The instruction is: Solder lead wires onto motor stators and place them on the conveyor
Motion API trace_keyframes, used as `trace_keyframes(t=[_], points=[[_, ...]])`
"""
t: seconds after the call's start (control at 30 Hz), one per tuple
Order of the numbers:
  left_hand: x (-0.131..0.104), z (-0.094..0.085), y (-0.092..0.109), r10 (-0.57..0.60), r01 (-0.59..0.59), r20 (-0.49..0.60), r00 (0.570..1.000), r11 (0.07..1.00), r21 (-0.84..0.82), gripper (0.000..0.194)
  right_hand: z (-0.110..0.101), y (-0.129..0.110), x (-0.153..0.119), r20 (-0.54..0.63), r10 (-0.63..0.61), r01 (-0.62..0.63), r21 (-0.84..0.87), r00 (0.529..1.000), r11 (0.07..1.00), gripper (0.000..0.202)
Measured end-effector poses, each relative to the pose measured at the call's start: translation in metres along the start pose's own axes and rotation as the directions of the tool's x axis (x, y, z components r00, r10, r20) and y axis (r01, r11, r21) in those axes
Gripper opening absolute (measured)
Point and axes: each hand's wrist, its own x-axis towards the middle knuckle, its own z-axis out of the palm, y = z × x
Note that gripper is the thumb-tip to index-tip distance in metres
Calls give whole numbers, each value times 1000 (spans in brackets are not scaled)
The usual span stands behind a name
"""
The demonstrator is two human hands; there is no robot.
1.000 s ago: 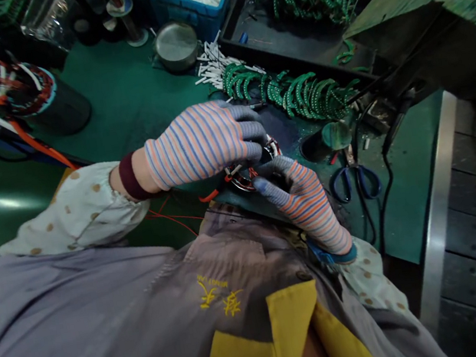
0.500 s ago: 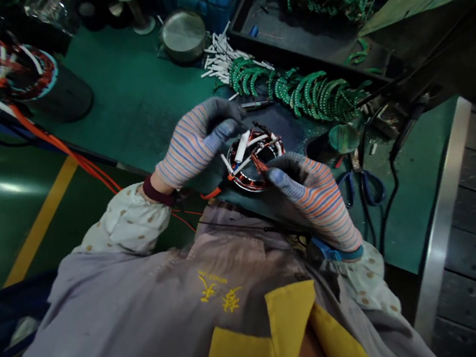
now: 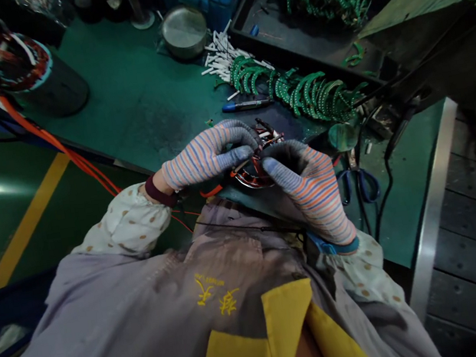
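Note:
A ring-shaped part wound with copper wire, with white sleeves on it, lies near the front edge of the green table. My left hand, in a striped glove with dark fingertips, is over its left and upper side, fingers pinched at the wires. From the right, my right hand, gloved alike, pinches the copper wires near the ring's middle. Both sets of fingertips nearly meet and hide much of the ring. An orange lead comes out at its left.
Behind the ring lie a blue marker, green curved strips and white tubes. Blue-handled scissors are at the right. Further back stand a round metal tin, a black tray and a blue bin. A wound cylinder stands left.
My left hand has moved right and down onto the ring, its fingers now at the wires beside my right fingertips. The marker's blue end has come into view. The view has shifted slightly.

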Motion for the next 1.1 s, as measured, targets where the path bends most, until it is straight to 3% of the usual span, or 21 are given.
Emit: trace_keyframes(t=[0.23, 0.37, 0.5, 0.63, 0.7, 0.8, 0.9, 1.0, 1.1], points=[[4, 11, 2, -21, 19, -10, 1000, 992, -124, 70, 1, 12, 8, -15, -113, 114, 65, 993, 991, 45], [1, 14, 2, -6, 5, -49, 999, 1000, -14, 66, 4, 15, 7, -77, -139, 134, -62, 987, 989, 44], [-3, 20, 0, 15, -5, -95, 995, 994, 107, 70, 14, 23, -1, -189, -243, 193, -249, 951, 949, 31], [-4, 20, 0, -6, 13, -73, 997, 995, 95, 72, 21, 29, -6, -268, -289, 241, -197, 919, 950, 31], [-3, 19, 0, -2, 4, -43, 999, 998, 60, 70, 14, 26, -6, -218, -260, 244, -98, 941, 965, 34], [-2, 16, -1, 4, -4, -11, 1000, 1000, 17, 68, -5, 16, -3, 30, -173, 171, 51, 985, 984, 40], [-2, 16, -4, 16, -16, -10, 1000, 1000, 1, 65, -18, 7, 1, 203, -113, 93, 106, 973, 990, 47], [-4, 16, -8, 46, -47, -24, 999, 999, -24, 59, -16, 8, 2, 129, -104, 96, 67, 986, 993, 48], [-5, 17, -10, 61, -63, -34, 998, 996, -56, 60, -11, 12, 0, 41, -162, 165, -92, 986, 982, 35]])
